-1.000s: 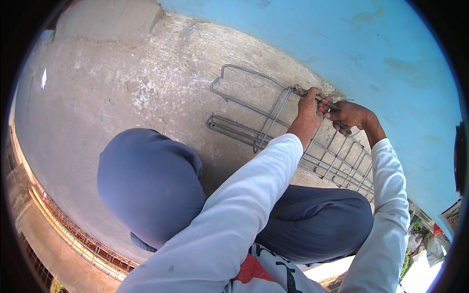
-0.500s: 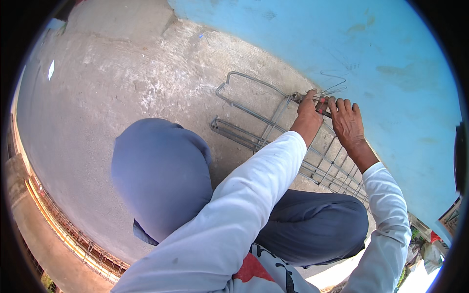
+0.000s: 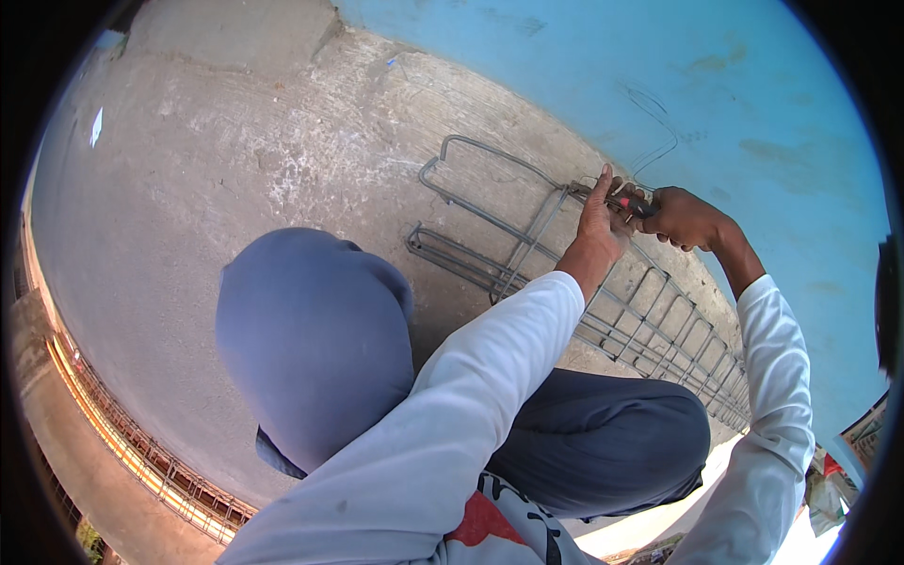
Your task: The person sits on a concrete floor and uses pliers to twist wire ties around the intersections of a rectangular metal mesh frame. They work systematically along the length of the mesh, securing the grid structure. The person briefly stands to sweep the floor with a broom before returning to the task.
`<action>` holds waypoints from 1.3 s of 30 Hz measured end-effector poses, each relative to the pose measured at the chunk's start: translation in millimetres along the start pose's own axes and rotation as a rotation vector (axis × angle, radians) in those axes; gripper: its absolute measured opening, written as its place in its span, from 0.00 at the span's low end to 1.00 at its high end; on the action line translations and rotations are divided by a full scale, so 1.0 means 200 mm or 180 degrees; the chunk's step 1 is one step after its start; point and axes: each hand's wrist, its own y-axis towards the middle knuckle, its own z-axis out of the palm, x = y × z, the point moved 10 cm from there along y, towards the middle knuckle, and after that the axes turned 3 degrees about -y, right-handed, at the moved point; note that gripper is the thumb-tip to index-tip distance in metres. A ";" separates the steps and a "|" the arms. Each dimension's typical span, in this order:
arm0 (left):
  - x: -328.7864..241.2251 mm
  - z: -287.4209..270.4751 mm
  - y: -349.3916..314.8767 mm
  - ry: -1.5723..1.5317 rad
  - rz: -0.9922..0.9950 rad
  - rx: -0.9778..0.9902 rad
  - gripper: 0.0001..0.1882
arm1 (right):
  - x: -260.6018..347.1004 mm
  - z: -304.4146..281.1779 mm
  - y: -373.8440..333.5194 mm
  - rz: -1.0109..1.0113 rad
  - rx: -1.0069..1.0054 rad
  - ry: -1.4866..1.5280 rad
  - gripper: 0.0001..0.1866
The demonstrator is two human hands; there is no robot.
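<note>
The right hand (image 3: 694, 218) is curled around the red-and-black handles of a pair of pliers (image 3: 638, 206), at the upper edge of a steel rebar cage (image 3: 529, 242) lying on the concrete floor (image 3: 235, 160). The left hand (image 3: 597, 229) bends around the pliers' head, thumb raised; what its fingers pinch, I cannot tell.

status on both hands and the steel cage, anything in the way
Right hand gripping pliers-like tool; left hand against it, grip partly hidden. Rebar cage on concrete floor. Thin wire curling beyond hands, possibly in the way.
</note>
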 end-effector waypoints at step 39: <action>-0.06 -0.05 0.06 0.0600 -0.0079 -0.0779 0.25 | 0.23 -0.01 -0.18 -0.0590 -0.2067 -0.3165 0.14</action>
